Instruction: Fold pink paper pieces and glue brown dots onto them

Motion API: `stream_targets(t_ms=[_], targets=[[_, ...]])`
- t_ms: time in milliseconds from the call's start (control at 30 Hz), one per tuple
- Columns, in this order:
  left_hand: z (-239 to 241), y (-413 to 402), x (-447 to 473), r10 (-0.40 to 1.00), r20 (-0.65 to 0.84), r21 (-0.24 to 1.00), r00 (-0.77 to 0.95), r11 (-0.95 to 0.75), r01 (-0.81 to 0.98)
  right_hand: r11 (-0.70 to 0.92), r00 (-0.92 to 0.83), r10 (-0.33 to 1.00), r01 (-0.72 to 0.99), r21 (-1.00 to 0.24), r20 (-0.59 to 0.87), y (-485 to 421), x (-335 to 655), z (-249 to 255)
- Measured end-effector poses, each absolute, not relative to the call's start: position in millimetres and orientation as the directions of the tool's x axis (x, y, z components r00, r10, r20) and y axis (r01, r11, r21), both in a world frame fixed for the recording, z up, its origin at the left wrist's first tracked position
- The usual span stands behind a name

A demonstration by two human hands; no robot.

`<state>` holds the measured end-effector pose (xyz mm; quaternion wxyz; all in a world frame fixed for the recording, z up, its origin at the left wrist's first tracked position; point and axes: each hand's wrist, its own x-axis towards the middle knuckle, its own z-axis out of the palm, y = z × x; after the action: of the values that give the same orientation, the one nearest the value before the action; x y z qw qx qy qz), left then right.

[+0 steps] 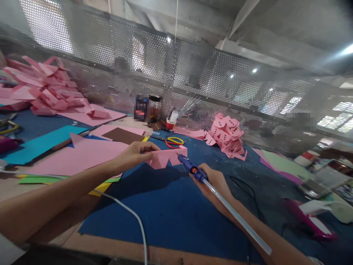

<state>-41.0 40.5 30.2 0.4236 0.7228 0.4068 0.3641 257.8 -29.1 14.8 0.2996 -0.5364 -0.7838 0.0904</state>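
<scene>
My left hand (138, 154) pinches the left end of a pink paper strip (161, 158) with notches cut along its lower edge, held up above the blue work surface (165, 213). Wrapped in my right hand (213, 180) is a dark blue glue gun (193, 167), a long clear glue stick (237, 215) trailing out of its back. Its nozzle meets or nearly meets the strip's right part; contact is hard to tell. Just behind the strip lie scissors (174, 141) with yellow and red handles.
Folded pink pieces (52, 88) heap up at the left, and dotted pink pieces (227, 132) at the back right. A paper cup (171, 124) holds thin sticks. A white cable (132, 213) crosses the front left. A perforated metal screen (193, 73) bounds the back.
</scene>
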Motion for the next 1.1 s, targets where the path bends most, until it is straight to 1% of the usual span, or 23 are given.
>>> stream_targets(t_ms=[167,300,400,467,533,633,700,767,867,967,1100], targets=[[31,40,-40,0.905,0.178,0.916,0.388,-0.296,0.27,0.385,-0.188,0.913,0.694,-0.608,0.363,-36,251,22],[31,40,-40,0.902,0.18,0.913,0.392,-0.301,0.275,0.324,-0.107,0.936,0.636,-0.7,0.335,-36,249,22],[32,40,-40,0.91,0.166,0.922,0.379,-0.28,0.269,0.24,-0.061,0.966,0.575,-0.782,0.251,-32,250,20],[33,41,-41,0.918,0.176,0.922,0.356,-0.28,0.266,0.188,-0.079,0.982,0.496,-0.848,0.172,-29,251,20],[34,44,-43,0.925,0.22,0.916,0.311,-0.305,0.26,0.155,-0.126,0.986,0.391,-0.907,0.114,-27,250,20],[35,51,-50,0.932,0.284,0.909,0.223,-0.336,0.248,0.124,-0.178,0.981,0.247,-0.961,0.081,-21,249,21],[36,57,-55,0.939,0.296,0.914,0.175,-0.332,0.234,0.104,-0.2,0.978,0.202,-0.974,0.063,-16,248,22],[37,63,-61,0.947,0.296,0.918,0.122,-0.318,0.238,0.092,-0.221,0.974,0.207,-0.974,0.046,-9,248,24],[38,70,-70,0.958,0.282,0.925,0.046,-0.285,0.251,0.088,-0.233,0.972,0.265,-0.96,0.025,3,247,26],[38,76,-78,0.962,0.274,0.94,-0.008,-0.266,0.213,0.091,-0.243,0.97,0.336,-0.937,0.007,17,246,26],[38,82,-90,0.949,0.297,0.949,-0.103,-0.282,0.14,0.112,-0.297,0.955,0.414,-0.903,-0.017,33,244,19]])
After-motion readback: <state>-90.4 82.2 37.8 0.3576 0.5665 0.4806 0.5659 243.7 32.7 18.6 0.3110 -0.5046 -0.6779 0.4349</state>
